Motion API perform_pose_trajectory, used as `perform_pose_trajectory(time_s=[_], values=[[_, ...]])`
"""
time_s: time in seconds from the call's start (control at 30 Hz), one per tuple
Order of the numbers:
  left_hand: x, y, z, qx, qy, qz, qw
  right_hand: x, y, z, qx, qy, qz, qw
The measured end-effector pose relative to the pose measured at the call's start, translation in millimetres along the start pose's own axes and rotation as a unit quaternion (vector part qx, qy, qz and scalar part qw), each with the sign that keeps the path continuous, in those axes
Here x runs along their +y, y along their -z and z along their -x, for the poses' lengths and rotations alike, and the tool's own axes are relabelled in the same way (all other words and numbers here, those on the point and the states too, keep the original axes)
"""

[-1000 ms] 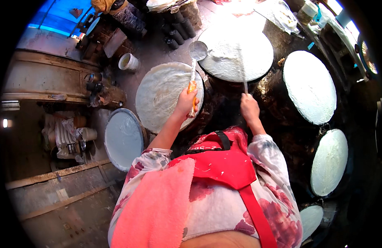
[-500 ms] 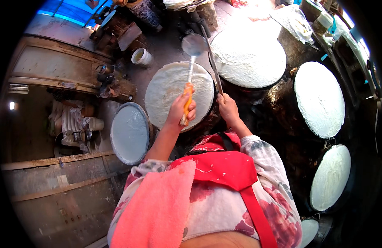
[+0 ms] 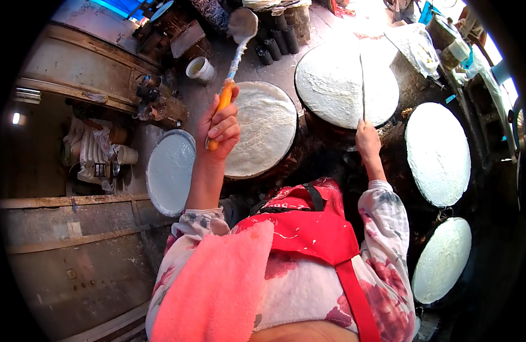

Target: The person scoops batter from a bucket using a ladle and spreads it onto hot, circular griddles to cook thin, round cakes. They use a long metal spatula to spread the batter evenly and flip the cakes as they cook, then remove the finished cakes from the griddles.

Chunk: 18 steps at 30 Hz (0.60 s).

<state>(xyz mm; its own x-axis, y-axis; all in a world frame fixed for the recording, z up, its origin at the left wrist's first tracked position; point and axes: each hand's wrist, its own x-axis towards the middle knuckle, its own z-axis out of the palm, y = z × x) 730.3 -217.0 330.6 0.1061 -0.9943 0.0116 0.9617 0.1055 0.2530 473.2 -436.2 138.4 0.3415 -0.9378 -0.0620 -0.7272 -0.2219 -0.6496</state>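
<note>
My left hand (image 3: pixel 222 124) is closed around the orange handle of a ladle (image 3: pixel 243 25). The ladle's batter-smeared bowl points away from me, over the floor. Beneath and right of this hand lies a round griddle covered by a pale, thin sheet of batter (image 3: pixel 262 128). My right hand (image 3: pixel 368 140) grips a long, thin flat stick (image 3: pixel 363 85), which reaches across the white sheet (image 3: pixel 331 85) on the far right griddle. Whether the stick touches that sheet I cannot tell. Left of my left forearm stands a wide tub of white batter (image 3: pixel 170 174).
More white-covered griddles (image 3: pixel 438 154) curve down my right side, one lower (image 3: pixel 442 260). A white bucket (image 3: pixel 200 70) stands beyond the batter tub. Black cylindrical briquettes (image 3: pixel 277 43) sit on the far floor. Wooden-framed panels (image 3: pixel 75 233) line the left.
My left hand has moved left with the ladle, away from over the near griddle. My right hand has swung the stick right, onto or above the far right griddle.
</note>
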Motion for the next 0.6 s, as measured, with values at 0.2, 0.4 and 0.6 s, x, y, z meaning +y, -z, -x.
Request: perform_pose_trajectory(time_s=[0.2,0.4,0.6], values=[[-1.1,-10.9,25.1,0.125,-0.048,-0.134,0.982,-21.6,-9.7,60.3,-0.150,0.165,0.150,0.963],[13.5,-6.7,59.5,0.228,-0.087,-0.197,0.949,3.4,16.8,21.6,-0.090,-0.012,0.124,0.988],[25.8,-6.6,78.4,0.231,-0.073,-0.178,0.954,-10.8,0.6,69.6,-0.092,0.082,0.108,0.986]])
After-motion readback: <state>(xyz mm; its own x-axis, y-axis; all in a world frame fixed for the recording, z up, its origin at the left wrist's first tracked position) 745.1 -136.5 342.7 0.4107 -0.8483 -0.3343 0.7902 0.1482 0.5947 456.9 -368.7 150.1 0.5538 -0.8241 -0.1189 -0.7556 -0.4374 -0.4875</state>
